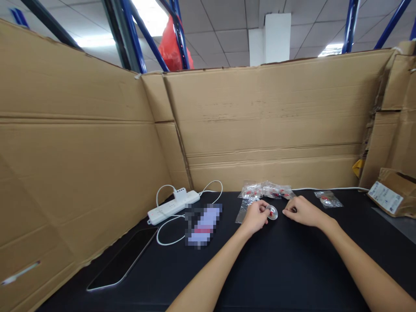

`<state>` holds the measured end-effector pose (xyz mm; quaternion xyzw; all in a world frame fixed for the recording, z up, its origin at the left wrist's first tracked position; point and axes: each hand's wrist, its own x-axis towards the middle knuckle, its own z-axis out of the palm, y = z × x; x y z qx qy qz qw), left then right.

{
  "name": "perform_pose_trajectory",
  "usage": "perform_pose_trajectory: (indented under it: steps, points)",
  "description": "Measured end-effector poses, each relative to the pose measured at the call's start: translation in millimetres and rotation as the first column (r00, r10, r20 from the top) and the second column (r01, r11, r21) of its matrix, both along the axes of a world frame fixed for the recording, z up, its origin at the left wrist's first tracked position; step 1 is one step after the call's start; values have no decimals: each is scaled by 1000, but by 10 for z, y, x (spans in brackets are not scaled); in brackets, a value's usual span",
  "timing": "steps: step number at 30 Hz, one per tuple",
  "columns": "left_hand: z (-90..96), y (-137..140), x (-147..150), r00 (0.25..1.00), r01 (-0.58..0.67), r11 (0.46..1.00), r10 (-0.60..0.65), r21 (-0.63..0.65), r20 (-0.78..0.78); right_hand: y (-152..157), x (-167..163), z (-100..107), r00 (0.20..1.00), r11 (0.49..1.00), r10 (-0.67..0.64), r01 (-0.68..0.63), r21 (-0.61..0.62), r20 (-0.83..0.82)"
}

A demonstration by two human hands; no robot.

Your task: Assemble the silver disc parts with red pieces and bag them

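Note:
My left hand (255,216) pinches a small clear round part with a red bit (272,212) just above the black table (292,268). A short way to its right, my right hand (300,211) rests on the table with fingers curled; something small and dark shows at its fingertips, but I cannot tell what. An empty clear bag (243,209) lies under the left hand. Behind both hands sits a heap of clear bags with red-and-clear parts (265,190).
One more filled bag (327,199) lies at the back right. A white power strip (172,206) with cables, a blurred-out item (203,225) and a dark tablet (125,260) lie to the left. Cardboard walls (266,125) surround the table; a labelled carton (391,197) stands far right.

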<state>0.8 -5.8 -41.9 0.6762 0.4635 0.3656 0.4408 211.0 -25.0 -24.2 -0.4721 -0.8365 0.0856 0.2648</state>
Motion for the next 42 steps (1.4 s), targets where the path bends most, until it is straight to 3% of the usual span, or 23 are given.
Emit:
perform_pose_trajectory:
  steps: [6,12,25,35,42]
  points:
    - [-10,8,9,999,17,1000,-17,-5,50,-27,-121,64,997,993,-29,37,114,-73]
    - [-45,17,23,984,78,997,-74,-17,162,-57,-353,-84,992,996,80,-76,40,-95]
    - [-68,1,52,957,156,988,-156,19,244,-61,-392,-161,995,998,-7,14,60,-104]
    - [-54,17,27,986,67,995,-78,77,147,-7,-433,-166,976,994,-40,60,88,-214]
    - [57,-20,-9,993,-61,995,52,80,105,132,-281,-192,896,976,-138,195,95,-421]
